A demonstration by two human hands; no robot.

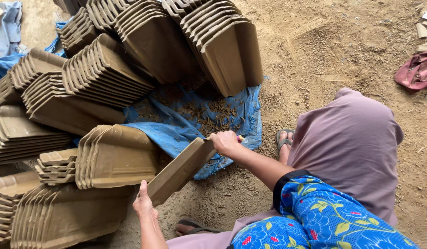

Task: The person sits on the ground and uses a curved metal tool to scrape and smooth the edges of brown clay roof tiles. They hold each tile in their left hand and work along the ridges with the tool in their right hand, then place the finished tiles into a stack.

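I hold one brown unfired clay roof tile (179, 171) tilted on its edge over the sandy ground. My left hand (143, 203) grips its lower near corner. At the tile's upper end my right hand (225, 142) is closed on a small tool with a pink and yellow handle (240, 138), pressed against the tile's edge. Clay shavings (204, 113) lie on the blue plastic sheet (176, 131) just beyond the tile.
Rows of stacked clay tiles (103, 69) lean together at left and top, with one stack (114, 157) close to my left hand. My knee in mauve cloth (349, 143) and sandalled foot (283, 138) are at right. A red cloth (418, 71) lies far right.
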